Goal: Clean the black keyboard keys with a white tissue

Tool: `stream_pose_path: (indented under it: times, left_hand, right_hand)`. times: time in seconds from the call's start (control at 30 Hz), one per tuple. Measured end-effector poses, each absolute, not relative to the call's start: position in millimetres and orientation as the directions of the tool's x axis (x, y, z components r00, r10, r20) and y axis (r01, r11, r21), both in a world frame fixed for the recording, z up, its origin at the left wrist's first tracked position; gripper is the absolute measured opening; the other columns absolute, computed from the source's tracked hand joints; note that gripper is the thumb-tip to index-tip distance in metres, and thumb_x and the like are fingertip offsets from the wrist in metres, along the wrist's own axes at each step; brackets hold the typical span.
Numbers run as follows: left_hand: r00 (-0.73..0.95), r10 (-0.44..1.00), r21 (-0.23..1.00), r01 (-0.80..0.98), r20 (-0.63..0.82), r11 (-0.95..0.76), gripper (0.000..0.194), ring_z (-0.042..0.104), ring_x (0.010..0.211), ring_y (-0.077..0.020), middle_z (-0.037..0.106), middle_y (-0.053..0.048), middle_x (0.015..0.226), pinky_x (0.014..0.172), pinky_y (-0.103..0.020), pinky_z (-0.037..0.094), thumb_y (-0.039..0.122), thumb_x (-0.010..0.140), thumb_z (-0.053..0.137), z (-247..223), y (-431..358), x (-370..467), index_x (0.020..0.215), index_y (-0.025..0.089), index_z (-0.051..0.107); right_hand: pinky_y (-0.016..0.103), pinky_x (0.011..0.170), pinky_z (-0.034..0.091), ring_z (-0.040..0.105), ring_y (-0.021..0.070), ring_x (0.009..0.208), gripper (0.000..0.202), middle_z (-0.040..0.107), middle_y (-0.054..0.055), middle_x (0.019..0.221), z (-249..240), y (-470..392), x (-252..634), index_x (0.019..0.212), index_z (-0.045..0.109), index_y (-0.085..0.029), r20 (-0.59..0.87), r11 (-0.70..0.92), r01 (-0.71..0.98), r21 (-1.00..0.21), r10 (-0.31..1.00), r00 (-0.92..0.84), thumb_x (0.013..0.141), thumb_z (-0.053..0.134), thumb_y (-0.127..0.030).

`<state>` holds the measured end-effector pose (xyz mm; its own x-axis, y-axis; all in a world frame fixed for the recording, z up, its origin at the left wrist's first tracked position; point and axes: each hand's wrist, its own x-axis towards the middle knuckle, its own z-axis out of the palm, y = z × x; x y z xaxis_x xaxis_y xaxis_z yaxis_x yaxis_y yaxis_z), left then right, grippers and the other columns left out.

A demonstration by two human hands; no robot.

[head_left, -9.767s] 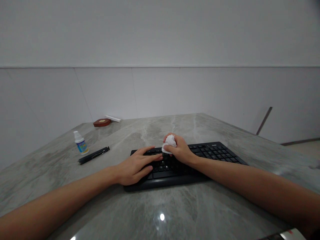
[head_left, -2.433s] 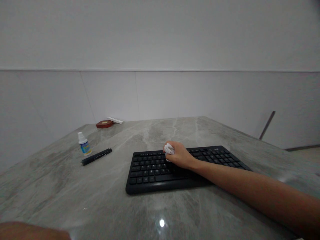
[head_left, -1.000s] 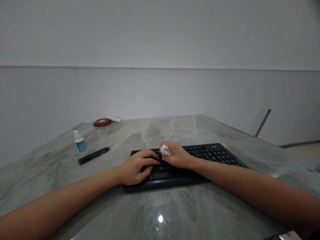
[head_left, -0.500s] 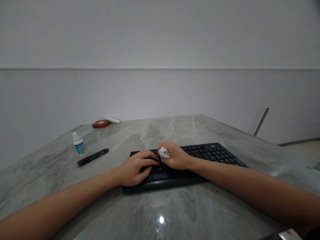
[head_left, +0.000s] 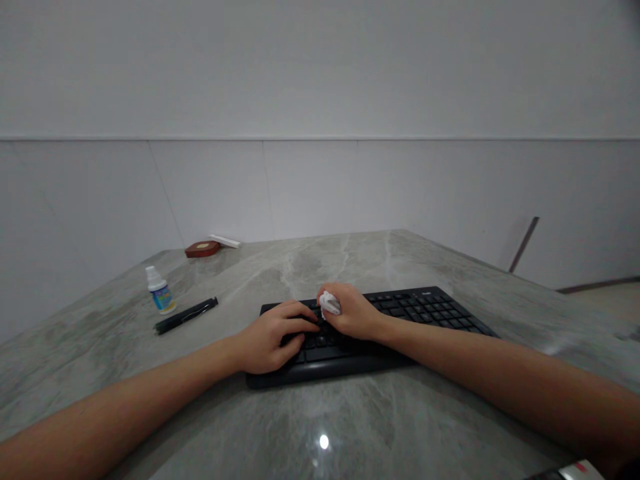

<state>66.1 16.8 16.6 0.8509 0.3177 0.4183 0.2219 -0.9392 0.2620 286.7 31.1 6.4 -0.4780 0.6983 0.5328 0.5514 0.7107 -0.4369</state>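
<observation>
A black keyboard (head_left: 340, 363) lies on the grey marbled table, its left half partly covered by both hands. My left hand (head_left: 275, 335) rests on the keys at the left end, fingers stretched out and slightly apart, holding nothing. Close beside its fingertips, my right hand (head_left: 353, 312) is closed around a crumpled white tissue (head_left: 330, 303) above the keys. Part of the tissue bulges out between thumb and fingers; the rest is hidden in the grip.
Left of the keyboard lie a black pen (head_left: 186, 315) and a small white spray bottle (head_left: 161, 291) with a blue label. At the table's far edge are a reddish-brown box (head_left: 202, 249) and a white flat object (head_left: 225, 241). A partly visible object (head_left: 580, 470) sits bottom right.
The right hand and the tissue have shifted very slightly, and the tissue's visible shape differs a little. The left hand stays in place on the keyboard.
</observation>
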Motion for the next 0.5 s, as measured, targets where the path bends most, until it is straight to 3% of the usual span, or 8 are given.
stream_pose_path:
  times: [0.27, 0.5]
  left_hand:
    - [0.849, 0.316, 0.252, 0.224, 0.423, -0.941, 0.037, 0.056, 0.109, -0.022, 0.06, -0.01, 0.116, 0.096, -0.04, 0.048, 0.007, 0.086, 0.045, 17.5, 16.3, 66.3, 0.116, 0.018, 0.063]
    - [0.849, 0.313, 0.256, 0.219, 0.425, -0.942, 0.037, 0.055, 0.111, -0.0217, 0.058, -0.01, 0.118, 0.098, -0.04, 0.047, 0.007, 0.086, 0.045, 15.3, 18.4, 65.8, 0.116, 0.017, 0.063]
  right_hand:
    - [0.023, 0.058, 0.034, 0.052, 0.0131, 0.062, 0.02, 0.056, -0.003, 0.063, 8.1, 33.7, 287.8, 0.07, 0.055, -0.018, 0.454, 0.568, 0.614, -0.548, 0.818, -0.353, 0.059, 0.048, -0.004]
    - [0.022, 0.059, 0.035, 0.052, 0.0123, 0.062, 0.015, 0.057, -0.002, 0.066, 7.8, 33.0, 288.2, 0.07, 0.055, -0.017, 0.465, 0.679, 0.492, -0.544, 0.733, -0.497, 0.062, 0.049, -0.006]
